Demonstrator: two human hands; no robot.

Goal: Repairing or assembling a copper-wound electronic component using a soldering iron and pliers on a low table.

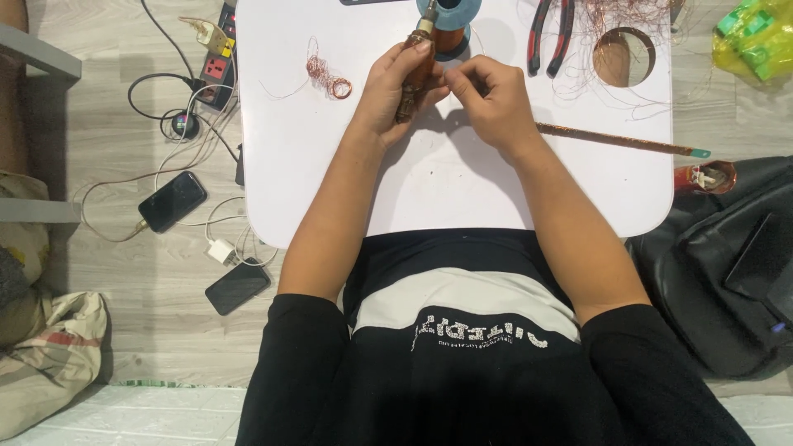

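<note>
Left hand (pixel 395 87) is gripping brown wound rod (pixel 415 78) over white worktop (pixel 446 177); right hand (pixel 487 99) is pinching, probably thin wire. Green-yellow packet (pixel 756 35) is lying on the floor, far right.

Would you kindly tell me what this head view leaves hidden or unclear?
- Rod: its middle is covered by the left hand.
- Right hand: the fingertips pinch something too thin to make out.
- Spool: its top is cut off by the upper edge.
- Pliers: the jaws are cut off by the upper edge.
- Green bag: cut off at the corner.
</note>
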